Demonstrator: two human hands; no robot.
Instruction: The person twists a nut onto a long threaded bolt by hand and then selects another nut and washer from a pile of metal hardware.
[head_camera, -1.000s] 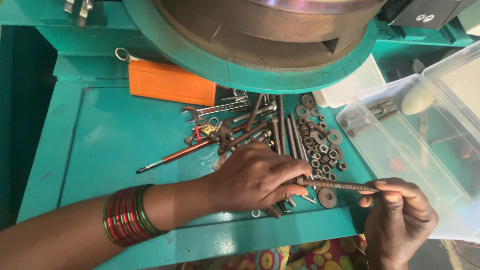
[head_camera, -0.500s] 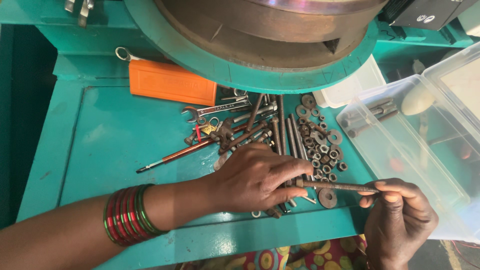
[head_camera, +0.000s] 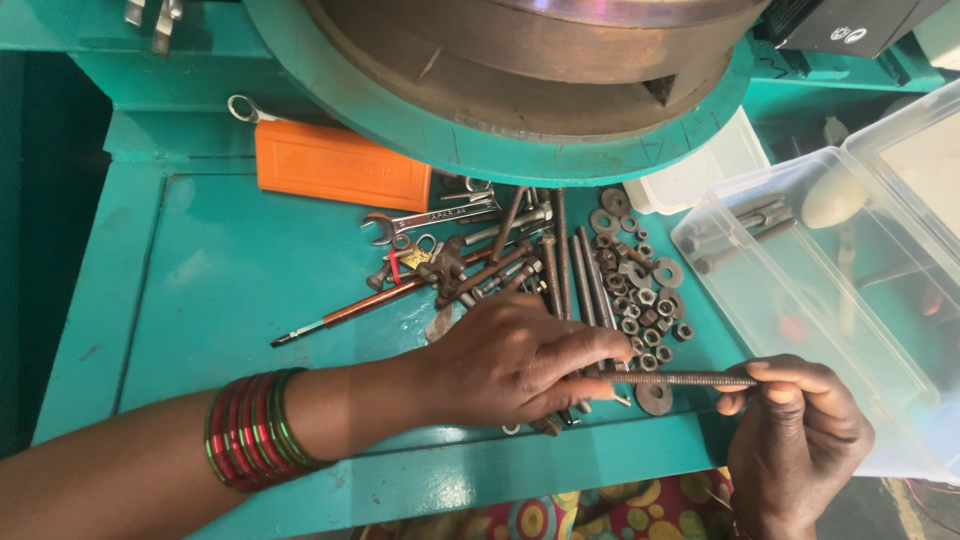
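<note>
Your left hand (head_camera: 515, 362) reaches in from the left across the teal bench top (head_camera: 230, 280), forearm nearly level, wrist ringed with red and green bangles (head_camera: 252, 430). The palm faces down and the fingers curl closed around the near end of a long threaded rod (head_camera: 680, 380), thumb and forefinger pinched on it. Your right hand (head_camera: 800, 440) rises from the lower right edge, knuckles toward the camera, its fingertips (head_camera: 765, 375) closed on the rod's far end. The rod lies almost horizontal between both hands, held just above the bench's front edge, with a flat washer (head_camera: 655, 398) lying just below it. Behind your left hand sits a heap of nuts (head_camera: 640, 300), more long bolts (head_camera: 565, 250), an open-ended spanner (head_camera: 430, 218) and a red-shafted screwdriver (head_camera: 350, 312). An orange case (head_camera: 340, 165) lies farther back, and an open clear plastic box (head_camera: 830, 290) stands to the right.
</note>
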